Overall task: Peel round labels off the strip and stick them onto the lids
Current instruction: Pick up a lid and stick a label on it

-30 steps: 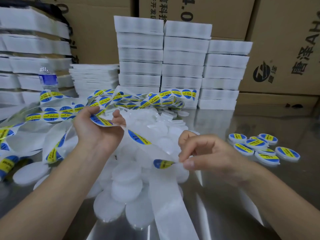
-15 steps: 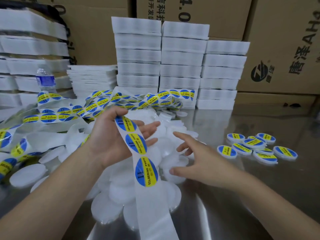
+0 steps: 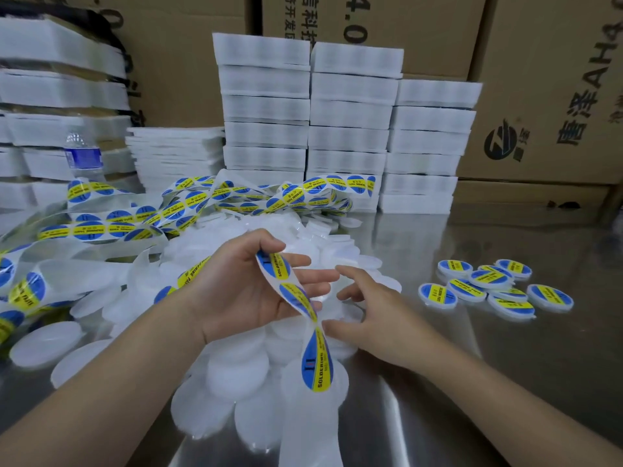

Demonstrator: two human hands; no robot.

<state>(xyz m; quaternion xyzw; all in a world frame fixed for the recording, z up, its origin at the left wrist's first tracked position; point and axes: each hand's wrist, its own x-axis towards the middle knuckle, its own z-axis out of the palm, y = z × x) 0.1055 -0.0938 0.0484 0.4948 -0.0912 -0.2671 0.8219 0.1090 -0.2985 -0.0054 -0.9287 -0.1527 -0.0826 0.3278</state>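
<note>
Glossy white paper strip of round blue-and-yellow labels point(image 3: 296, 298): long axis runs from the left hand point(image 3: 242, 291) down toward the viewer, twisted once mid-length, bare tail trailing to the steel desk point(image 3: 472, 382). Left grip: thumb and forefinger pinch the strip's upper part, other fingers straight behind it. Right hand point(image 3: 371, 311): grip wide open, fingers spread, holding nothing, thumb just beside the twist. Beneath: heap of flat round translucent white plastic lids point(image 3: 236, 369). Labelled lids point(image 3: 485, 288) lie apart, rightward.
</note>
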